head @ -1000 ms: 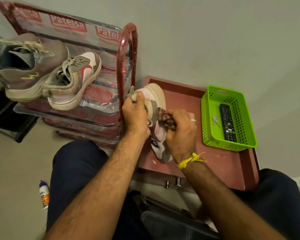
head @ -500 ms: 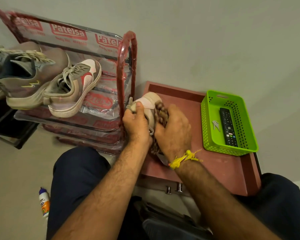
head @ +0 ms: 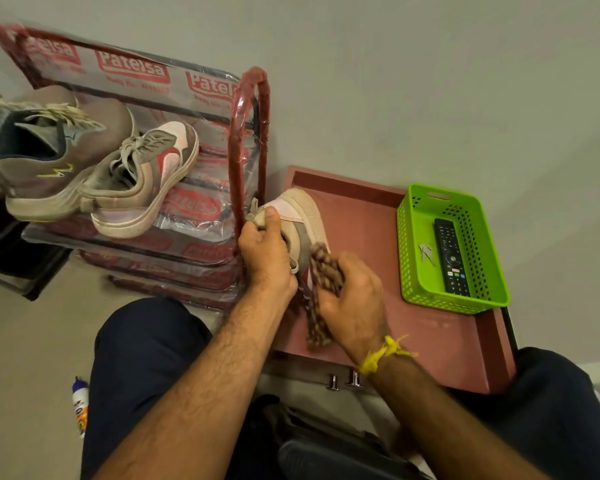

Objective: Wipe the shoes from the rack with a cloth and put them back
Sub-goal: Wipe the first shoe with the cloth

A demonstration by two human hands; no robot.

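The left hand [head: 265, 252] grips the shoe [head: 300, 220] at its collar, toe pointing away toward the wall. The right hand [head: 355, 299] clutches the cloth [head: 321, 271] against the shoe's side; its heel is apparently hidden beneath.

— What sort of place is shown?
— A home, seen at floor level: a red shoe rack [head: 248, 161] still in printed plastic wrap holds worn sneakers [head: 137, 183] against a plain wall.
— Further evidence?
— A green basket [head: 409, 237] with a TV remote [head: 451, 258] and keys [head: 426, 253] sits on a low reddish table [head: 440, 337].
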